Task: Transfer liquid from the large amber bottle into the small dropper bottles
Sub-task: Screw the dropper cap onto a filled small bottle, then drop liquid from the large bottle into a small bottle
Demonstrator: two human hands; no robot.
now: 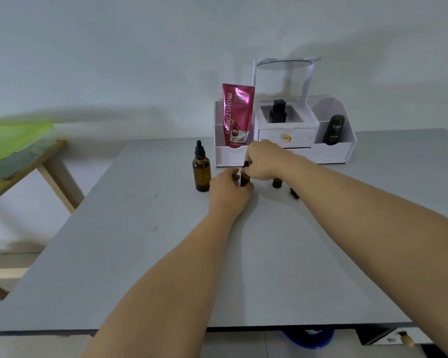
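Note:
The large amber bottle (201,174) with a black dropper cap stands upright on the grey table (145,249), left of my hands. My left hand (229,187) wraps the body of a small amber dropper bottle (244,180). My right hand (263,160) pinches that bottle's black cap (246,164) from above. A second small amber bottle (277,182) stands just right of it, partly hidden by my right wrist. A small black cap or dropper (294,193) lies on the table beside it.
A white cosmetics organizer (329,151) stands at the back with a pink tube (237,115), a black perfume bottle (278,111) and a dark green bottle (334,129). A wooden side table (23,177) with a green lid (13,140) sits at left.

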